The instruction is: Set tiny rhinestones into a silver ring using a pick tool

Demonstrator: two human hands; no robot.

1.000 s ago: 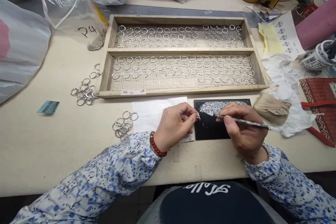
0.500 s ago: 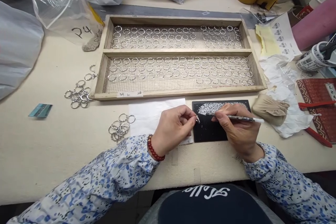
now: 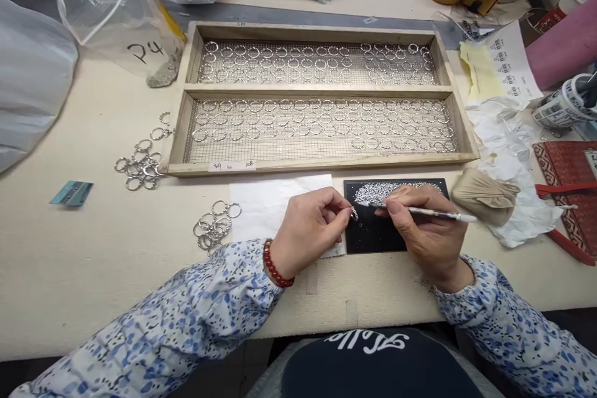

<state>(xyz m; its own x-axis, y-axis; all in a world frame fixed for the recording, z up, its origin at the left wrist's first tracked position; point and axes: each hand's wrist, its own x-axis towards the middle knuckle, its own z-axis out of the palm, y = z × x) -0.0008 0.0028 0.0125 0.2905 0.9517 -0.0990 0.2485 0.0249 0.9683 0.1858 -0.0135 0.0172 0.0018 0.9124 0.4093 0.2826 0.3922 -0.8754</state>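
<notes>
My left hand (image 3: 313,224) pinches a small silver ring (image 3: 355,214) between thumb and fingertips, over the left edge of a black pad (image 3: 377,233). My fingers hide part of the ring. Closed around a slim pen-like stick (image 3: 433,212) with a pale tip, my right hand (image 3: 426,230) rests above the pad's right side. The tip points left, close to the ring. Tiny sparkling stones (image 3: 380,191) are spread along the pad's far side. White paper (image 3: 259,199) lies under and behind my left hand. Loose rings (image 3: 214,227) are heaped left of the paper.
Behind the pad stands a two-part wooden tray (image 3: 321,168) with mesh and rows of rings. Another ring pile (image 3: 142,168) touches its left corner. A beige cloth bundle (image 3: 487,196), red-handled pliers (image 3: 566,245) and a tub of tools (image 3: 566,102) lie right. A plastic bag (image 3: 116,31) sits back left.
The view has shifted slightly, so the tray and pad appear a little further right. Both hands keep their grips, and the stick's tip stays close to the ring.
</notes>
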